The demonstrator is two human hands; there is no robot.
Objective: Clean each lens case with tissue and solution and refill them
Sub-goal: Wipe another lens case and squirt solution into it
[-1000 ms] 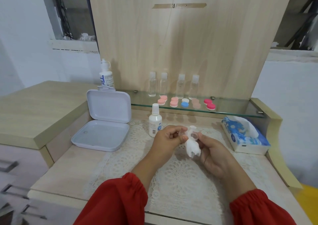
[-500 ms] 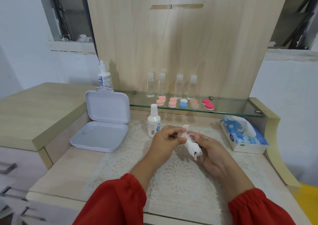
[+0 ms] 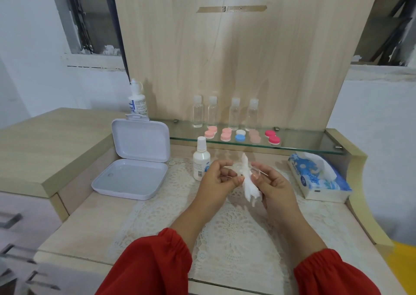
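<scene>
A clear lens case [image 3: 236,167] sat right between the two hands, held above the lace mat [image 3: 236,231], with a crumpled white tissue [image 3: 248,185] bunched against it and trailing down below the fingers. The left hand [image 3: 217,178] had its fingers curled in and pinched the case's left end, while the right hand [image 3: 271,185] gripped the tissue together with the case's right end, thumb pressed on top. Just beyond the left hand, nearly touching its knuckles, stood a small white solution bottle [image 3: 201,160], upright on the desk [image 3: 90,222]. Farther out past both hands, a glass shelf [image 3: 304,140] carried a row of coloured lens cases [image 3: 242,135], pink, pale pink, blue-and-white and deep pink, and behind them four clear bottles [image 3: 225,113] stood upright with their caps on. Off to the left of the left hand, well apart, a white hinged box [image 3: 135,159] lay open, lid propped up, and a larger solution bottle [image 3: 137,101] stood behind that lid. To the right of the right hand, near but not touching, a blue tissue pack [image 3: 319,179] rested on the desk with a sheet poking out. Red sleeves [image 3: 153,270] covered both forearms.
</scene>
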